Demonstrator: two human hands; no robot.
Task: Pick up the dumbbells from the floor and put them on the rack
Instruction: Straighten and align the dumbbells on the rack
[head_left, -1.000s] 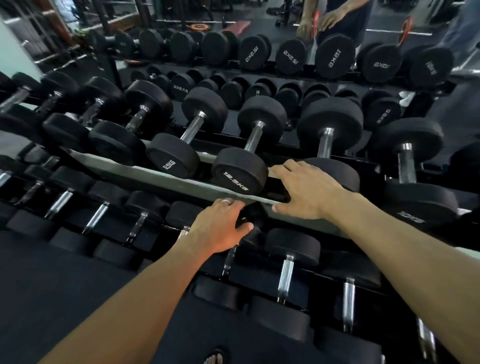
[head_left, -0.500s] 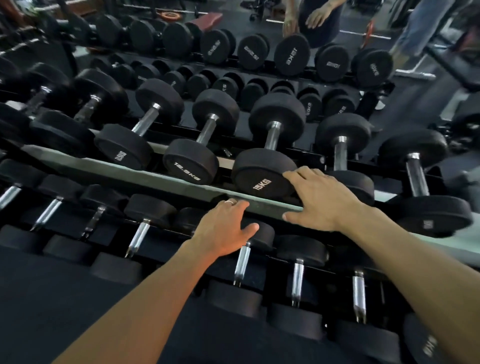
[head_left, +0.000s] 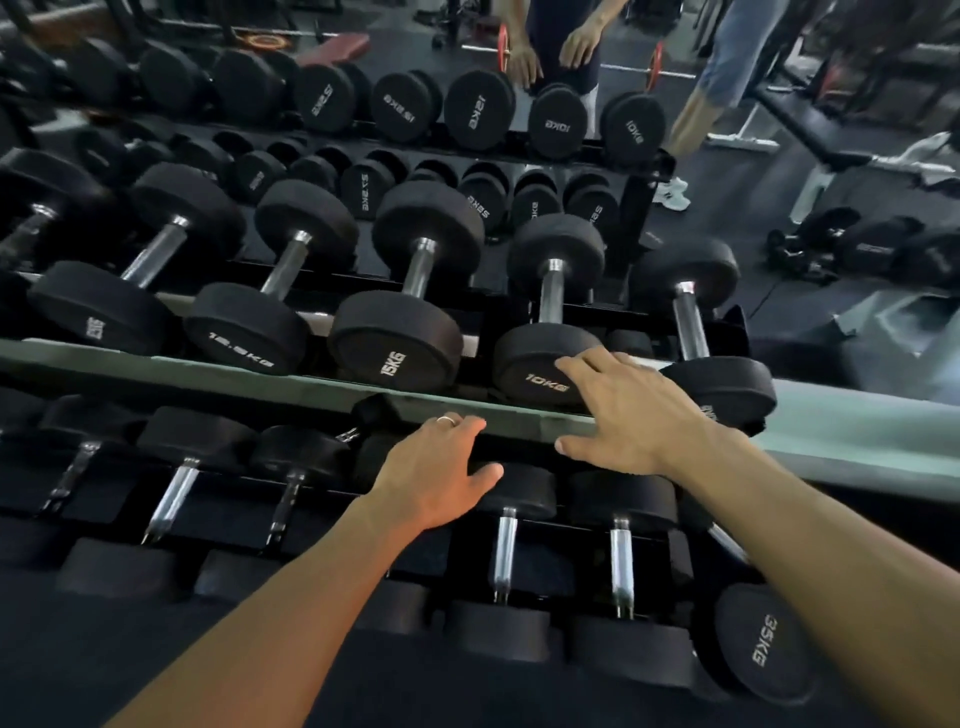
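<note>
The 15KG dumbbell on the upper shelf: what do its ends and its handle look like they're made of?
The 15KG dumbbell has matte black ends, probably rubber or urethane over metal: dull, no glare, pale printed lettering. Its handle looks like bare or chromed steel, silvery with bright highlights.

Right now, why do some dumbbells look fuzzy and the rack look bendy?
In the head view, the wide-angle lens bows the grey rack rail and stretches the 35KG dumbbell at the corner. The far-left dumbbells smear, probably from motion blur. The 15KG dumbbell reads sharply. Light is dim, and the left hand looks warmer-toned than the right hand.
</note>
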